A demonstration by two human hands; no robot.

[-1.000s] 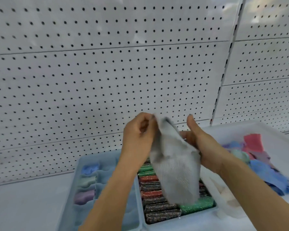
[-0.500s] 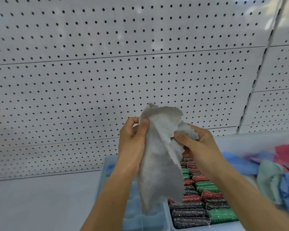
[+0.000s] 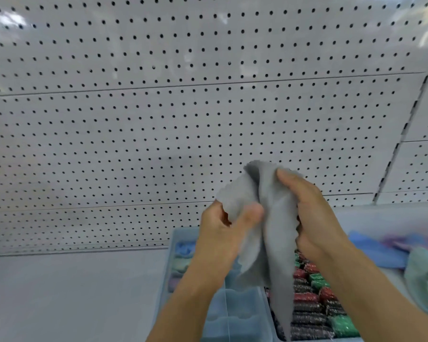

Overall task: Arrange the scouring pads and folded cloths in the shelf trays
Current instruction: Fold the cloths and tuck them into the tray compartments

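Both hands, left (image 3: pixel 223 233) and right (image 3: pixel 314 218), grip the grey cloth (image 3: pixel 274 243) between them.

looks like a shop aisle: white pegboard backing (image 3: pixel 183 114), a display shelf (image 3: pixel 72 292), trays of sparkly scouring pads (image 3: pixel 311 299).

Cloth (image 3: pixel 274 218) between hands, above trays (image 3: pixel 235 314) before pegboard (image 3: pixel 158 119)

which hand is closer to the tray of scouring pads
Right. The right hand is directly above the scouring pad tray; the left hand is above the cloth tray beside it.
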